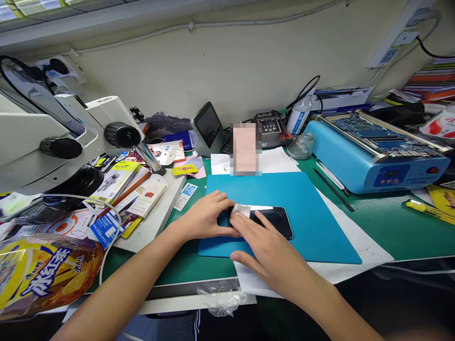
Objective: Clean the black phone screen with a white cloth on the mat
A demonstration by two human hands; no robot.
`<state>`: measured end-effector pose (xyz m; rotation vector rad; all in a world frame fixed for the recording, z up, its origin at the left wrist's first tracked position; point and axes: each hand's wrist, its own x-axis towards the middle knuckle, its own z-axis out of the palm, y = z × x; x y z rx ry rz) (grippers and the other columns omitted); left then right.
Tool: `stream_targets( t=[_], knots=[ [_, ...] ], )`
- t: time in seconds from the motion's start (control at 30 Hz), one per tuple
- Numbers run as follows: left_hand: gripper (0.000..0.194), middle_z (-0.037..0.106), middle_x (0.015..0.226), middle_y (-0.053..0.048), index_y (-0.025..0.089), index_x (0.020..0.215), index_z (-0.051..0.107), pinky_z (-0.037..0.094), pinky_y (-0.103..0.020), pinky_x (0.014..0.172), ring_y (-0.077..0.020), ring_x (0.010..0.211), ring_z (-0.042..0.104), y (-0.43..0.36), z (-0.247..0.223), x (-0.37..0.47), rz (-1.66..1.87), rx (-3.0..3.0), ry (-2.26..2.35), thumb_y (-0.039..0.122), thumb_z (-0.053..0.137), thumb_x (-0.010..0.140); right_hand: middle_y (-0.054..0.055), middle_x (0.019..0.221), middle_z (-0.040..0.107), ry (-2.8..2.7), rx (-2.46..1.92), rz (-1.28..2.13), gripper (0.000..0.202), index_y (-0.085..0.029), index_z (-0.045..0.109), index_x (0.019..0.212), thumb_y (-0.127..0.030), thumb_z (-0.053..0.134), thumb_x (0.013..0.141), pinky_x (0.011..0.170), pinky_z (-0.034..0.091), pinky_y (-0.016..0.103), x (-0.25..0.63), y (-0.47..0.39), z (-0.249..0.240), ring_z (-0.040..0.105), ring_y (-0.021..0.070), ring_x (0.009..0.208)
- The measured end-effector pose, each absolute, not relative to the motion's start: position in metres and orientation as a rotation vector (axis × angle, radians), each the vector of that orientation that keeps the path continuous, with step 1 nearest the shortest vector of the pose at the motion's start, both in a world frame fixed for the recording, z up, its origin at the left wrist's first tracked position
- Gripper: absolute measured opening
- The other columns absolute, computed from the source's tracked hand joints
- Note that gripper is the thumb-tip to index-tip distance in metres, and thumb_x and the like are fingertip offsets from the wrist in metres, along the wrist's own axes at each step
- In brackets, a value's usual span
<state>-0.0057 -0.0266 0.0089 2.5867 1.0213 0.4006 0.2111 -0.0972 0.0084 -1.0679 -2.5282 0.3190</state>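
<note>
A black-screened smartphone (276,222) lies flat on the blue mat (320,239), its long side running left to right. My left hand (206,217), with a ring on one finger, grips the phone's left end between thumb and fingers. Over the left part of the screen is a small white wipe (243,209). The fingers of my right hand (266,244) press this wipe against the glass, its thumb held apart over the mat. Both hands partly cover the phone's left end.
A microscope (53,147) and piled booklets (117,182) crowd the left, with a large drink bottle (50,274) in front. Rightward are a blue heating station (377,163) bearing a circuit board, a glass jar (301,146) and tweezers (332,177). A small display (208,128) stands behind.
</note>
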Motion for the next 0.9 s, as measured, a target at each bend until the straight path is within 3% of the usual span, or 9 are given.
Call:
stream_targets(
  t=[0.23, 0.53, 0.9],
  knots=[
    [0.067, 0.063, 0.104, -0.008, 0.02, 0.127, 0.061, 0.046, -0.037, 0.084, -0.0253, 0.096, 0.057, -0.026, 0.009, -0.008, 0.352, 2.572, 1.035, 0.069, 0.071, 0.081, 0.009, 0.147, 0.059, -2.53, -1.301, 0.246, 0.055, -0.023, 0.049, 0.148, -0.052, 0.045, 0.102, 0.113, 0.044, 0.057, 0.26, -0.106, 0.005, 0.056, 0.0325, 0.135],
    [0.067, 0.062, 0.102, -0.006, 0.021, 0.126, 0.061, 0.046, -0.036, 0.084, -0.0247, 0.096, 0.057, -0.026, 0.012, -0.007, 0.36, 2.534, 1.036, 0.068, 0.073, 0.08, 0.01, 0.137, 0.067, -2.437, -1.389, 0.137, 0.052, -0.023, 0.056, 0.143, -0.051, 0.048, 0.1, 0.107, 0.049, 0.056, 0.292, -0.117, 0.002, 0.063, 0.0345, 0.125],
    [0.073, 0.061, 0.102, -0.007, 0.021, 0.128, 0.059, 0.046, -0.037, 0.085, -0.0251, 0.096, 0.056, -0.027, 0.009, -0.008, 0.363, 2.512, 1.007, 0.074, 0.068, 0.079, 0.013, 0.15, 0.055, -2.57, -1.312, 0.256, 0.057, -0.015, 0.049, 0.146, -0.051, 0.049, 0.101, 0.119, 0.034, 0.059, 0.238, -0.095, 0.01, 0.052, 0.0299, 0.138]
  ],
)
